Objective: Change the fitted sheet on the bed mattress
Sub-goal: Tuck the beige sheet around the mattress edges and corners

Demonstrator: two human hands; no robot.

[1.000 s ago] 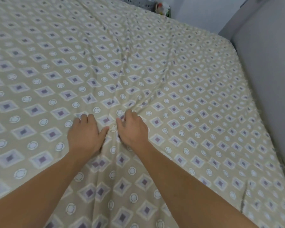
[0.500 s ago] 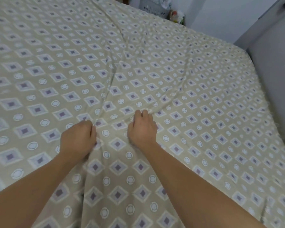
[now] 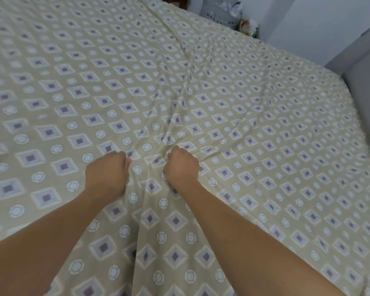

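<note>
I read both fists bunching the fitted sheet [image 3: 244, 116] spread over the mattress, left hand [image 3: 106, 174] and right hand [image 3: 181, 167] just apart beside its central ridge; a hard tug risks popping the far corners off

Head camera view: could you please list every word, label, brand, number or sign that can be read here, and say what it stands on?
None: no readable text shows in this view.
The sheet, gripped by the left hand and the right hand, bears only a pattern of diamonds and circles, no letters.
The basket and the small things beside it at the far edge are too blurred to show any print.
</note>
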